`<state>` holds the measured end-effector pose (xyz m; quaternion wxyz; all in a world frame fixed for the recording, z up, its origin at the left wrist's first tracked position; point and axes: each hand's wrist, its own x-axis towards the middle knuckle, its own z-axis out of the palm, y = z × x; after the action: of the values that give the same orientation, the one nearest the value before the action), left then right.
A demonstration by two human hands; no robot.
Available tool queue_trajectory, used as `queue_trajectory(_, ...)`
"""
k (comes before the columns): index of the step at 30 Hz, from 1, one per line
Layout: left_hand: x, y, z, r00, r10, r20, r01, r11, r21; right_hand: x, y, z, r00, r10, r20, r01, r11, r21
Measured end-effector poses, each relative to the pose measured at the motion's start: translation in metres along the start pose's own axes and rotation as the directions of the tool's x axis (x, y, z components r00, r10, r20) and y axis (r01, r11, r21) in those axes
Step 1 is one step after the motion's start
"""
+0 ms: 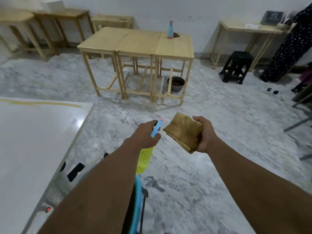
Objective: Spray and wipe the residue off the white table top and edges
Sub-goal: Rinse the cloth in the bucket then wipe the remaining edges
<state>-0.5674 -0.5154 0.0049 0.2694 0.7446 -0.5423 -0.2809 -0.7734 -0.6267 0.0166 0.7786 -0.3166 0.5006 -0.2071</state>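
Note:
My left hand (pixel 146 135) grips a spray bottle (pixel 145 157) with a blue and pink trigger head and a yellow-green body that hangs below my wrist. A folded, brownish-yellow cloth (pixel 184 131) lies in my right hand (pixel 205 133), fingers curled under it. Both hands are held out over the marble floor, to the right of the white table (pixel 33 141). The white top fills the lower left, and a yellowish streak of residue (pixel 43 103) runs along its far edge.
Three joined wooden tables (pixel 138 43) stand ahead, with a blue bottle (pixel 170 30) on top and a metal bowl (pixel 176 83) beneath. More wooden tables line the back wall. A black stool (pixel 236 68) stands right. A blue bucket (pixel 137 196) sits below my left arm.

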Motion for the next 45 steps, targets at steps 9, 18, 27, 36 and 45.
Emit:
queue_trajectory(9,0.105,-0.017,-0.056,0.96,-0.227,-0.166,0.224,0.974,-0.038,0.134,-0.097,0.057,0.967,0.13,0.221,-0.103,0.986,-0.13)
queue_trajectory(18,0.182,-0.034,-0.089,0.867,-0.389,-0.311,0.383,0.92,-0.081,0.248,-0.17,0.123,0.903,0.21,0.375,-0.121,0.961,-0.248)
queue_trajectory(27,0.253,-0.094,-0.183,0.613,-0.59,-0.526,0.543,0.798,-0.262,0.362,-0.228,0.309,0.746,0.402,0.53,-0.066,0.838,-0.542)
queue_trajectory(36,0.299,-0.172,-0.257,0.504,-0.653,-0.565,0.591,0.738,-0.326,0.439,-0.25,0.432,0.668,0.472,0.575,-0.024,0.786,-0.618)
queue_trajectory(45,0.378,-0.241,-0.381,0.379,-0.738,-0.559,0.656,0.64,-0.4,0.533,-0.284,0.599,0.555,0.578,0.598,0.022,0.708,-0.706)
